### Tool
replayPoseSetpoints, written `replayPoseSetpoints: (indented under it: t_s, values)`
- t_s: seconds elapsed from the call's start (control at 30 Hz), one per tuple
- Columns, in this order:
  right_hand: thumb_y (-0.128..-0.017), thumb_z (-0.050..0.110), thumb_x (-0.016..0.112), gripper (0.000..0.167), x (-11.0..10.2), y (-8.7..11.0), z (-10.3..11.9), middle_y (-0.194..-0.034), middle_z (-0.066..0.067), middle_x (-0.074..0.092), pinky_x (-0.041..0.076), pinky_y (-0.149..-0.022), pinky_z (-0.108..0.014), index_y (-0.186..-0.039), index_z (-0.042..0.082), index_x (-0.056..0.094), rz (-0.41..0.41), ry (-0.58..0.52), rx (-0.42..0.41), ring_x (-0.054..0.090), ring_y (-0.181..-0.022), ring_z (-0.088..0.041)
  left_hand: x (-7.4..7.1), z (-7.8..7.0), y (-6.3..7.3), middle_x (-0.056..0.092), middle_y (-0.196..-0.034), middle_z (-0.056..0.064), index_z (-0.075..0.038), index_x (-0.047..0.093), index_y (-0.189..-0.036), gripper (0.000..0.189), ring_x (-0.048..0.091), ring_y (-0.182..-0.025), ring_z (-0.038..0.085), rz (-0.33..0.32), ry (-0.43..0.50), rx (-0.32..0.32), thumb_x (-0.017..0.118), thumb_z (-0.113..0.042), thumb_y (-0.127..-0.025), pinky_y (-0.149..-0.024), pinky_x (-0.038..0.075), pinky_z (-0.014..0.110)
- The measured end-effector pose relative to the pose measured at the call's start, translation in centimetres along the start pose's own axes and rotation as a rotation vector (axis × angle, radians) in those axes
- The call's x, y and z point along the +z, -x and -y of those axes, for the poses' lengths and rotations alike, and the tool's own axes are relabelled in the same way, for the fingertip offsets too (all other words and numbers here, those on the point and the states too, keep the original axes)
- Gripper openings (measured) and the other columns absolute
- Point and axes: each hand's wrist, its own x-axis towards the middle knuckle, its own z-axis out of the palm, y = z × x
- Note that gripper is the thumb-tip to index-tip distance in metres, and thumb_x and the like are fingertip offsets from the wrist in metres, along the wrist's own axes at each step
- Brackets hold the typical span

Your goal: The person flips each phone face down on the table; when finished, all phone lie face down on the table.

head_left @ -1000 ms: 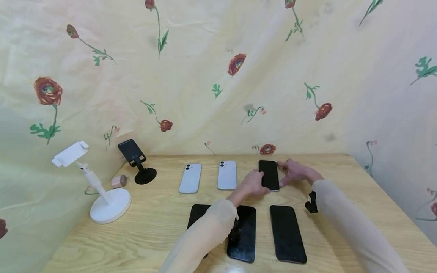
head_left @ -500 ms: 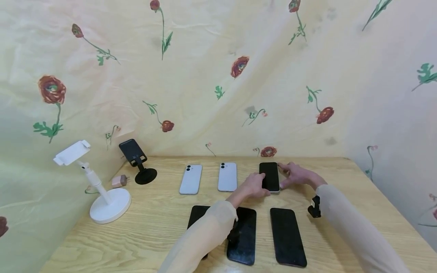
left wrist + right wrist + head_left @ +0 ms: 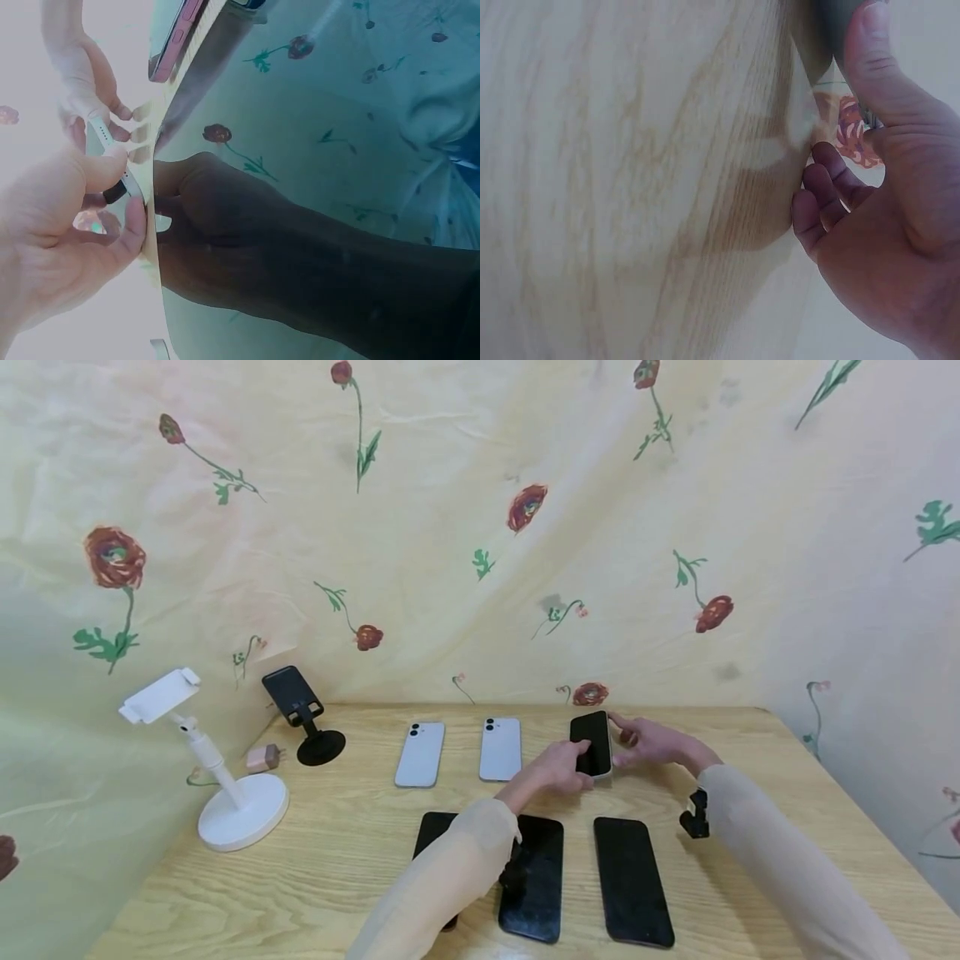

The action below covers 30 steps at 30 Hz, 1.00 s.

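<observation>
A smartphone (image 3: 591, 747) with a dark screen is at the back right of the table, tilted, its right edge raised off the wood. My left hand (image 3: 558, 767) holds it at the lower left, a finger over the screen and the thumb at the bottom edge. From the other side my right hand (image 3: 654, 743) grips the raised right edge. In the left wrist view the phone's pale edge (image 3: 101, 131) shows between the left hand (image 3: 56, 225) and right hand (image 3: 84, 82). Up close, the right hand's (image 3: 900, 187) thumb lies against a dark surface; its other fingers are curled.
Two white-backed phones (image 3: 420, 754) (image 3: 500, 749) lie face down left of the hands. Dark-screened phones (image 3: 633, 881) (image 3: 531, 877) lie in front, one partly under the left sleeve. A white stand (image 3: 240, 810), black stand (image 3: 321, 746) and pink charger (image 3: 262, 758) stand at left.
The smartphone lay flat before; its right edge is now lifted and it leans toward the left hand. The right hand has risen slightly with it. The other things stay in place.
</observation>
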Motion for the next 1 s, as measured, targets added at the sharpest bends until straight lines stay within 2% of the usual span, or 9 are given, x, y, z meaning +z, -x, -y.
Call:
replayPoseSetpoints:
  t_s: [0.13,0.43,0.67,0.77,0.83,1.0]
  values:
    - [-0.090,0.030,0.077,0.100,0.0,0.1,0.2,-0.119,-0.034,0.055,0.044,-0.094,-0.057,-0.152,-0.015,0.012,0.008,-0.019,0.007,0.053,-0.111,-0.046,-0.2,0.3,0.0,0.055,-0.142,0.007,-0.009,0.041,-0.154,0.069,0.054,-0.111,0.011,0.011,0.001,0.019,0.070,-0.027,-0.094,-0.096,0.041,0.022]
    - [-0.090,0.033,0.076,0.100,-0.1,0.0,0.3,-0.123,-0.034,0.056,0.045,-0.095,-0.056,-0.153,-0.013,0.012,-0.008,-0.025,-0.001,0.052,-0.115,-0.047,-0.6,0.5,0.2,0.058,-0.138,0.010,-0.009,0.040,-0.154,0.069,0.055,-0.108,0.012,0.005,0.026,0.041,0.071,-0.028,-0.094,-0.094,0.042,0.020]
    - [-0.096,0.035,0.069,0.096,0.2,0.1,0.8,-0.131,-0.037,0.050,0.041,-0.099,-0.058,-0.156,-0.007,0.007,-0.001,-0.109,0.008,0.047,-0.124,-0.050,-0.9,0.7,0.4,0.054,-0.143,0.013,-0.007,0.039,-0.154,0.070,0.051,-0.125,0.015,0.001,0.066,0.042,0.071,-0.028,-0.095,-0.097,0.040,0.020]
    - [-0.097,0.034,0.067,0.094,0.3,0.0,0.7,-0.134,-0.037,0.049,0.040,-0.101,-0.059,-0.157,-0.006,0.007,-0.001,-0.127,0.004,0.046,-0.125,-0.050,-1.0,0.8,0.6,0.054,-0.143,0.013,-0.006,0.039,-0.154,0.070,0.051,-0.125,0.015,0.000,0.087,0.038,0.070,-0.028,-0.095,-0.095,0.040,0.020]
    - [-0.098,0.033,0.067,0.093,0.3,-0.1,0.7,-0.133,-0.036,0.050,0.040,-0.101,-0.058,-0.157,-0.005,0.007,-0.005,-0.124,-0.007,0.047,-0.125,-0.049,-1.1,0.8,0.6,0.054,-0.143,0.014,-0.007,0.037,-0.155,0.071,0.053,-0.121,0.014,-0.003,0.106,0.036,0.070,-0.027,-0.095,-0.092,0.041,0.019]
    - [-0.099,0.033,0.065,0.090,0.2,-0.4,1.1,-0.132,-0.035,0.052,0.041,-0.100,-0.058,-0.158,-0.003,0.007,-0.008,-0.118,-0.004,0.050,-0.123,-0.045,-1.3,1.0,0.6,0.060,-0.133,0.016,-0.009,0.031,-0.158,0.078,0.056,-0.099,0.016,-0.021,0.145,0.061,0.072,-0.024,-0.093,-0.081,0.041,0.021]
